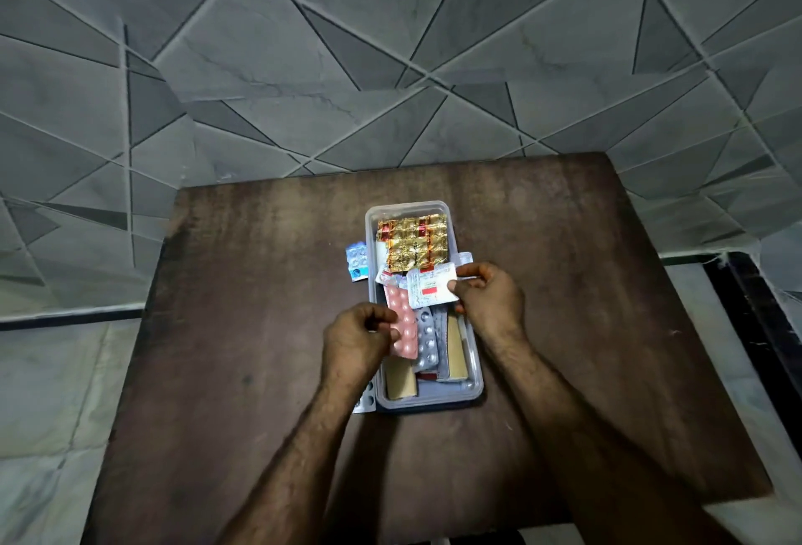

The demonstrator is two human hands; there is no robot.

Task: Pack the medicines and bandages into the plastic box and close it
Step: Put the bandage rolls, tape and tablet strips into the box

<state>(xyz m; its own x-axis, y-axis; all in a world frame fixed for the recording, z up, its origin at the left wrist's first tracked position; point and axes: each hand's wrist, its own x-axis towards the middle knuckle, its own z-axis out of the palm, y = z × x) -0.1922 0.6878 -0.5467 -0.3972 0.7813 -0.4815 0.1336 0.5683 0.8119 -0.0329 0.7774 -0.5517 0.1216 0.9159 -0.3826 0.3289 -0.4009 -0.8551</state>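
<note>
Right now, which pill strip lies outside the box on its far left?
The blue strip, beside the box's left wall; the gold and pink strips are over the box.

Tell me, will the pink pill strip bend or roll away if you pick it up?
The pink strip is thin and flat, so it probably flexes a little and feels light. Being flat, it is unlikely to roll. The left hand holds it by one edge over the box, and it appears to keep its shape, so it seems fairly stiff.
</note>
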